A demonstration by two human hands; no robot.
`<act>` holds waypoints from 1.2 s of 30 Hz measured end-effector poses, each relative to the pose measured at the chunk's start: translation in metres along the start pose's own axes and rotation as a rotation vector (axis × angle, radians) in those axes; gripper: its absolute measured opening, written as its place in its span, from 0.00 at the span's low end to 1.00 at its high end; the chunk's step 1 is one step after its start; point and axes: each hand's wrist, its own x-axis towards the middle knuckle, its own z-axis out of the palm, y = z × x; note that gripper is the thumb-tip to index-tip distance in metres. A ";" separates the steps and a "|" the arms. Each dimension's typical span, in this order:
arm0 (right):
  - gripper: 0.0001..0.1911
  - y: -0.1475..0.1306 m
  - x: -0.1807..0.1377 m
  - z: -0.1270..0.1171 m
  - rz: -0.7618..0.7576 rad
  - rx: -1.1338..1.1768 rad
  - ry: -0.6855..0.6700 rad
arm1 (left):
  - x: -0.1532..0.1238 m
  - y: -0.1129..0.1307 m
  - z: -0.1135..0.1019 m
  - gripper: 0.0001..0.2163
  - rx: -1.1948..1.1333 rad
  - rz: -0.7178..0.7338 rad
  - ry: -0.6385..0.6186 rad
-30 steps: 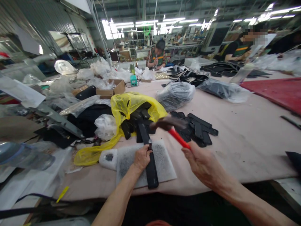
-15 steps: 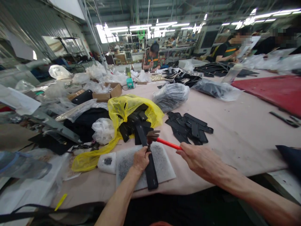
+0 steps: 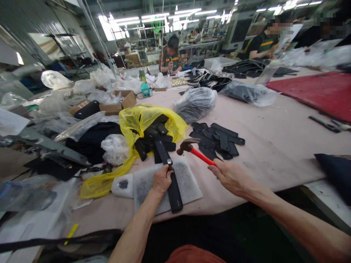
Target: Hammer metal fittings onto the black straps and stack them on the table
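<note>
My right hand point(image 3: 233, 176) is closed around the red handle of a claw hammer point(image 3: 201, 156), its head raised to the right of my left hand. My left hand point(image 3: 162, 179) pinches a short metal punch point(image 3: 169, 163) upright on a long black strip point(image 3: 175, 195). Only the punch's shiny top shows above my fingers. Beneath the strip lies a worn whitish board point(image 3: 192, 182), with a small white block point(image 3: 122, 185) at its left. The strip's far end reaches toward black pieces point(image 3: 157, 131) in a yellow bag point(image 3: 127, 118).
A pile of black pieces point(image 3: 222, 140) lies right of the hammer. Behind it sits a clear-wrapped bundle point(image 3: 196, 104). A red sheet point(image 3: 315, 91) covers the table's right side. Plastic bags and a cardboard box point(image 3: 117, 106) crowd the left. Other people work farther back.
The hammer head has lifted off the punch and shifted right, uncovering the punch's top. My left hand still keeps the punch on the strip. The whole view has shifted slightly.
</note>
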 end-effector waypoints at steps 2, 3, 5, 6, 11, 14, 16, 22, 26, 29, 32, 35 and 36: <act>0.18 0.020 0.010 0.016 0.089 0.103 -0.044 | 0.000 0.000 0.000 0.04 -0.006 0.007 0.006; 0.19 0.028 0.015 0.027 0.128 0.126 -0.051 | 0.000 -0.001 0.000 0.04 -0.012 0.012 0.010; 0.17 0.037 0.023 0.048 0.197 0.116 -0.041 | 0.000 -0.002 0.000 0.04 -0.024 0.018 0.014; 0.14 0.038 0.025 0.058 0.210 0.092 -0.020 | 0.001 -0.003 0.000 0.05 -0.029 0.018 0.014; 0.26 -0.008 0.014 0.095 -0.136 -0.020 0.155 | 0.000 -0.004 -0.001 0.06 -0.067 0.004 0.005; 0.35 -0.045 -0.005 0.120 -0.401 0.044 0.025 | 0.000 -0.003 -0.002 0.07 -0.112 -0.013 -0.003; 0.40 -0.059 -0.015 0.138 -0.470 0.078 -0.063 | 0.003 -0.003 -0.002 0.07 -0.172 -0.050 -0.006; 0.48 -0.052 -0.022 0.155 -0.507 0.097 -0.127 | 0.023 -0.017 -0.006 0.09 -0.583 -0.372 0.060; 0.50 -0.046 -0.016 0.151 -0.550 0.088 -0.149 | 0.015 -0.021 -0.015 0.09 -0.529 -0.325 0.072; 0.49 -0.046 -0.006 0.147 -0.560 0.075 -0.156 | 0.000 -0.016 -0.023 0.08 -0.437 -0.290 0.102; 0.54 -0.047 0.010 0.143 -0.611 0.062 -0.176 | -0.010 -0.011 -0.028 0.08 -0.377 -0.277 0.159; 0.53 -0.050 0.031 0.142 -0.633 0.044 -0.175 | -0.013 -0.008 -0.030 0.09 -0.374 -0.269 0.178; 0.51 -0.052 0.038 0.143 -0.617 0.039 -0.160 | -0.014 -0.007 -0.031 0.09 -0.374 -0.271 0.177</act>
